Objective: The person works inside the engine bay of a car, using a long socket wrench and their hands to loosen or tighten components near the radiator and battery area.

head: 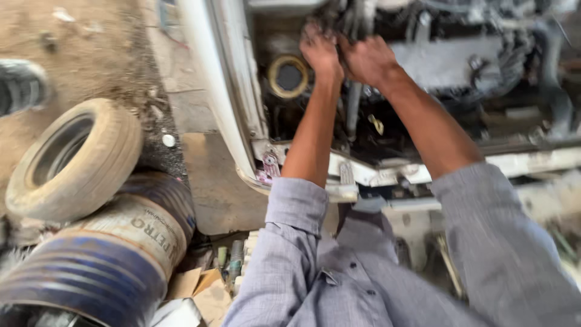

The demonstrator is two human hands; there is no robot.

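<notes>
Both hands reach into the far part of an open engine bay (460, 66), side by side and touching at the thumbs. The left hand (321, 51) and the right hand (368, 59) are curled down over a dark clump of hoses or wiring (339, 15) at the top of the engine; motion blur hides the fingertips, so I cannot tell whether either grip is closed on something or only pressing against it. The clump sits far in the bay, just right of a round yellow-rimmed opening (288, 76).

Judging by its look, that bundle is flexible but stiff at its ends (rubber and cable, likely greasy), so it would slip under a loose hold and is best taken close to where it joins the engine, not mid-span. The metal around it looks rigid, with hard edges.

Near the left, 1 worn tyre (72, 160) leans on a blue and white drum (109, 254) lying on its side, well apart from the hands. Grey sleeves (296, 206) are rolled to the elbows
</notes>
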